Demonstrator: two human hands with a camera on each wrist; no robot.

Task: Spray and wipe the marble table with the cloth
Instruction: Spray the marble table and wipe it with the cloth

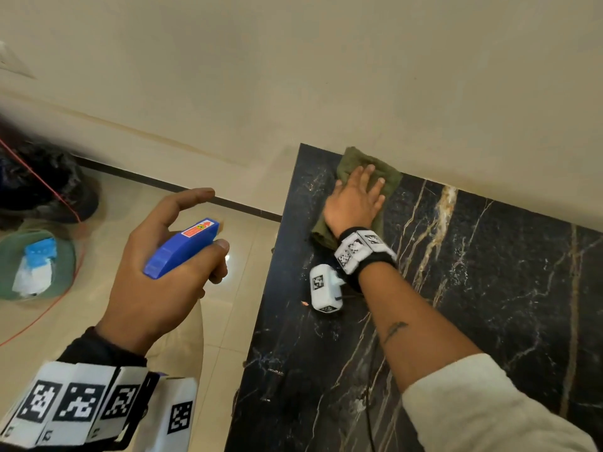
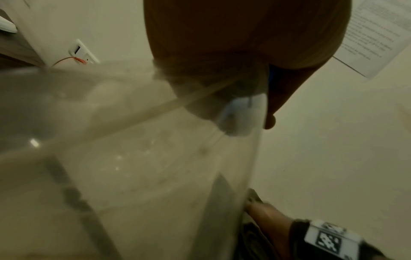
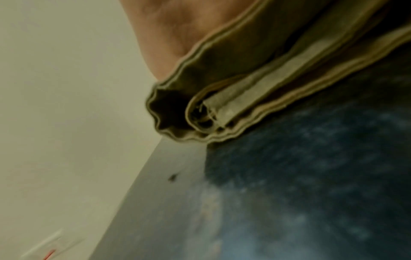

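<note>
The black marble table [image 1: 473,305] with gold and white veins fills the right of the head view. An olive green cloth [image 1: 350,161] lies at its far left corner against the wall. My right hand [image 1: 355,197] presses flat on the cloth with straight, spread fingers. The right wrist view shows the folded cloth [image 3: 255,84] on the marble [image 3: 311,176] under my palm. My left hand [image 1: 169,256] grips a spray bottle with a blue head [image 1: 182,246] over the floor, left of the table edge. The clear bottle body [image 2: 144,158] fills the left wrist view.
The table butts against a beige wall [image 1: 326,76]. Left of the table is tiled floor [image 1: 235,256] with a green bowl [image 1: 9,256] holding white and blue items, a dark bundle [image 1: 39,177] and a red cord [image 1: 49,187]. A paper sheet [image 2: 378,35] hangs on the wall.
</note>
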